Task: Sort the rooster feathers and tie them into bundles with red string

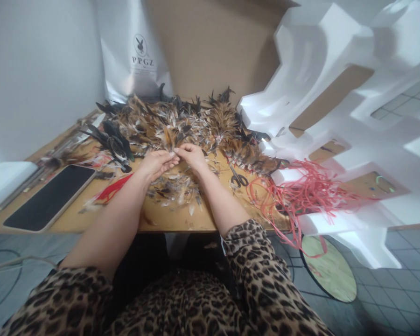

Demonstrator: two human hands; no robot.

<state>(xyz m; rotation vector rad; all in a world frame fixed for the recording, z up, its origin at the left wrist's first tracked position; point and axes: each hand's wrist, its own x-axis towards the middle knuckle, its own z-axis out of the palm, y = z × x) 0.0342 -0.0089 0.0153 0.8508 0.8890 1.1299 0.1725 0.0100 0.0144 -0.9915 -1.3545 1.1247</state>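
Note:
My left hand (160,164) and my right hand (192,156) meet above the middle of the table, fingertips pinched close together. Between them rises a small bunch of brown feathers (170,138), its base at the fingertips of both hands. Right behind lies a wide heap of brown and black feathers (143,116), so where the bunch ends and the heap starts is hard to make out. Below my hands, loose feather scraps (175,189) are scattered over the tabletop. A cluster of long black feathers (114,142) lies to the left of my left hand.
Black-handled scissors (238,179) lie right of my right forearm. Red ribbon strands (308,191) tangle over white foam packaging (301,60) on the right. A phone (52,198) lies at left, and red feathers (114,186) near my left forearm. A silver bag (136,51) stands behind.

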